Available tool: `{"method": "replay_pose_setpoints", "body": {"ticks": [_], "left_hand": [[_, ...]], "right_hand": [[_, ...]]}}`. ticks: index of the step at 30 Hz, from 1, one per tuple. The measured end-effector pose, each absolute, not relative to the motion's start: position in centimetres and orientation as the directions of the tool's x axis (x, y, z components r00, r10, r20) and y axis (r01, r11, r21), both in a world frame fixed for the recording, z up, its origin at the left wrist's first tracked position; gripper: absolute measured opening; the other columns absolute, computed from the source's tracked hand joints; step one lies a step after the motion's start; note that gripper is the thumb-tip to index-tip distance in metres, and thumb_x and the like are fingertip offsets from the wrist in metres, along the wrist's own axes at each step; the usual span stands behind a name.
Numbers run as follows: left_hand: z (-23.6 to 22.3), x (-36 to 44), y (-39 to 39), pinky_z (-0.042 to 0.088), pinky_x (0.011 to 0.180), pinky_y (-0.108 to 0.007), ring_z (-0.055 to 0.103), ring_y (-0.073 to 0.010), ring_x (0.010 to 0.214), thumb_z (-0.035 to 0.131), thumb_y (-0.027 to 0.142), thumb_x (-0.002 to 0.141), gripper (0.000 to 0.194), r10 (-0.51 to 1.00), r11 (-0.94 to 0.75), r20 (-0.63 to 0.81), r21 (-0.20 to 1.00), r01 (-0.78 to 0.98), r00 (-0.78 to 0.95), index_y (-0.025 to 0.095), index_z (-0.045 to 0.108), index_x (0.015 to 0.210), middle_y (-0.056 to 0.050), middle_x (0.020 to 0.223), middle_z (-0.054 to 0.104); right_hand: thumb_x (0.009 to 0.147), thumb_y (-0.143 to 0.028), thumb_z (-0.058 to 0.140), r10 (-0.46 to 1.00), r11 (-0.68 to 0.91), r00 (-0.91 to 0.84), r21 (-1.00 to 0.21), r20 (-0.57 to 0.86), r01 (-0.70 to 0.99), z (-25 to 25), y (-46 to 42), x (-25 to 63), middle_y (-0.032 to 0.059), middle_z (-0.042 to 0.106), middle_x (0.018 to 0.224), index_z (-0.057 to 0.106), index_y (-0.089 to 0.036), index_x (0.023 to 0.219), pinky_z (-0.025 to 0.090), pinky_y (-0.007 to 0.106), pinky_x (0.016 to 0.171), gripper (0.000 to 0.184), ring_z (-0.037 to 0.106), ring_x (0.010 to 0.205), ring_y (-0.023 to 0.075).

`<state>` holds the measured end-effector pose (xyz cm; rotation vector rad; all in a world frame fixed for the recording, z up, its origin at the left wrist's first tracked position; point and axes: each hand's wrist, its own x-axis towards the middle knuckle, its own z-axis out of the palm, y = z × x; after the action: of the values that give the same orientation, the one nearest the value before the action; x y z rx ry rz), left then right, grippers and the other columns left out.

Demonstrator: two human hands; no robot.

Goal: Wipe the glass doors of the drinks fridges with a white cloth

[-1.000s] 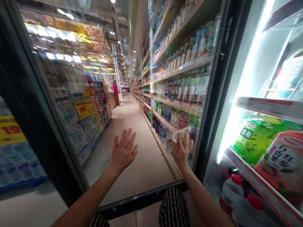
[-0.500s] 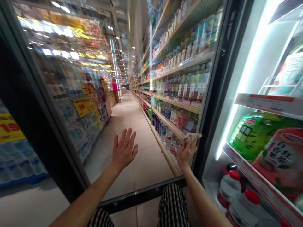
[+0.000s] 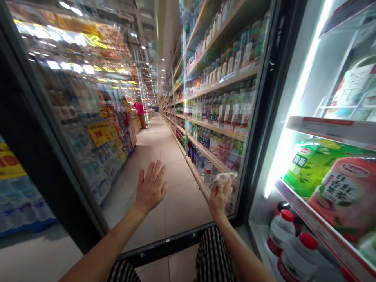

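Lying crumpled against the clear glass pane (image 3: 173,199) of a black-framed door (image 3: 173,240), a small off-white cloth (image 3: 225,178) with darker, greyish-brown patches shows in the lower right part of the pane, near the upright side of the frame. Its folds are uneven; the pale upper edge juts above the fingertips and another part bunches out to their left, though finer detail is blurred. The bare right hand (image 3: 219,199) has the cloth in its grasp, the fingers bent a little and laid over it toward the glass; how tightly they close cannot be told, since the palm side is hidden. The bare left hand (image 3: 150,188) is unclenched, its fingers spread and pointing up, the thumb held out to the right, the palm turned to the glass near the middle of the pane, well apart from the cloth.
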<state>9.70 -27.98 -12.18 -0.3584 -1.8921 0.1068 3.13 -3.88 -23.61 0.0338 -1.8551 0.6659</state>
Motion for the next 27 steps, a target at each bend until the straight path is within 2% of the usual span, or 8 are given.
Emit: {"method": "replay_pose_setpoints", "body": {"ticks": [3, 5, 9, 11, 16, 20, 22, 27], "left_hand": [[-12.4, 10.0, -28.3, 0.011, 0.112, -0.045, 0.020, -0.0229, 0.136, 0.051, 0.028, 0.082, 0.061, 0.302, 0.948, 0.898, -0.247, 0.200, -0.321, 0.018, 0.030, 0.138, -0.014, 0.138, 0.039], [-12.7, 10.2, -28.7, 0.012, 0.112, -0.043, 0.021, -0.0219, 0.136, 0.051, 0.027, 0.082, 0.062, 0.313, 0.944, 0.885, -0.251, 0.212, -0.346, 0.020, 0.028, 0.139, -0.012, 0.138, 0.040], [-13.1, 10.6, -29.1, 0.014, 0.112, -0.040, 0.025, -0.0202, 0.135, 0.052, 0.026, 0.083, 0.065, 0.343, 0.935, 0.871, -0.280, 0.219, -0.351, 0.023, 0.023, 0.141, -0.010, 0.137, 0.042], [-13.1, 10.6, -29.1, 0.014, 0.112, -0.041, 0.026, -0.0206, 0.134, 0.051, 0.025, 0.082, 0.064, 0.341, 0.936, 0.876, -0.282, 0.211, -0.342, 0.023, 0.024, 0.141, -0.010, 0.137, 0.042], [-12.4, 11.1, -29.5, 0.011, 0.113, -0.041, 0.028, -0.0197, 0.133, 0.050, 0.026, 0.083, 0.062, 0.344, 0.934, 0.867, -0.276, 0.228, -0.359, 0.025, 0.026, 0.140, -0.009, 0.136, 0.043], [-11.5, 11.6, -30.5, 0.011, 0.112, -0.046, 0.027, -0.0221, 0.134, 0.051, 0.028, 0.083, 0.063, 0.273, 0.958, 0.908, -0.225, 0.181, -0.319, 0.023, 0.025, 0.140, -0.012, 0.139, 0.038], [-11.1, 11.6, -30.8, 0.011, 0.112, -0.047, 0.026, -0.0232, 0.134, 0.052, 0.029, 0.083, 0.065, 0.242, 0.967, 0.921, -0.202, 0.158, -0.304, 0.021, 0.024, 0.141, -0.013, 0.140, 0.036], [-11.1, 11.4, -31.1, 0.011, 0.112, -0.047, 0.028, -0.0238, 0.133, 0.053, 0.028, 0.083, 0.068, 0.241, 0.967, 0.924, -0.201, 0.159, -0.298, 0.023, 0.020, 0.142, -0.012, 0.141, 0.034]], "right_hand": [[0.080, -0.012, 0.046, -0.201, 0.813, -0.318, -0.023, 0.926, -0.581, -24.3, -6.5, 5.1, 0.0090, 0.034, 0.144, 0.050, -0.026, 0.124, 0.020, 0.053, 0.108, 0.046, 0.020, 0.137, 0.0255], [0.080, -0.013, 0.048, -0.293, 0.782, -0.286, 0.057, 0.912, -0.620, -23.2, -6.2, 5.0, 0.0065, 0.037, 0.142, 0.051, -0.029, 0.123, 0.017, 0.053, 0.109, 0.045, 0.024, 0.136, 0.0241], [0.085, -0.017, 0.039, 0.262, 0.845, -0.317, -0.375, 0.912, -0.381, -18.1, -3.7, 2.7, 0.0172, 0.021, 0.148, 0.038, -0.019, 0.134, 0.021, 0.063, 0.102, 0.049, 0.017, 0.137, 0.0314], [0.085, -0.017, 0.037, 0.307, 0.834, -0.297, -0.406, 0.904, -0.373, -16.2, -4.0, 2.5, 0.0179, 0.020, 0.148, 0.037, -0.017, 0.134, 0.021, 0.063, 0.102, 0.049, 0.015, 0.138, 0.0320], [0.081, -0.020, 0.049, -0.433, 0.727, -0.195, 0.214, 0.880, -0.652, -15.4, -5.1, 3.5, 0.0047, 0.039, 0.141, 0.053, -0.030, 0.121, 0.013, 0.053, 0.110, 0.042, 0.023, 0.136, 0.0243], [0.083, -0.019, 0.040, 0.166, 0.856, -0.233, -0.257, 0.958, -0.449, -13.3, -3.2, 1.8, 0.0142, 0.026, 0.147, 0.046, -0.019, 0.129, 0.018, 0.060, 0.104, 0.046, 0.021, 0.136, 0.0302], [0.083, -0.019, 0.037, 0.312, 0.831, -0.236, -0.385, 0.920, -0.401, -12.7, -3.6, 1.6, 0.0158, 0.020, 0.148, 0.042, -0.017, 0.131, 0.021, 0.060, 0.103, 0.048, 0.019, 0.137, 0.0310], [0.080, -0.019, 0.048, -0.362, 0.775, -0.202, 0.174, 0.910, -0.608, -13.7, -5.4, 3.1, 0.0064, 0.037, 0.142, 0.051, -0.029, 0.123, 0.016, 0.052, 0.109, 0.044, 0.025, 0.135, 0.0247]]}}
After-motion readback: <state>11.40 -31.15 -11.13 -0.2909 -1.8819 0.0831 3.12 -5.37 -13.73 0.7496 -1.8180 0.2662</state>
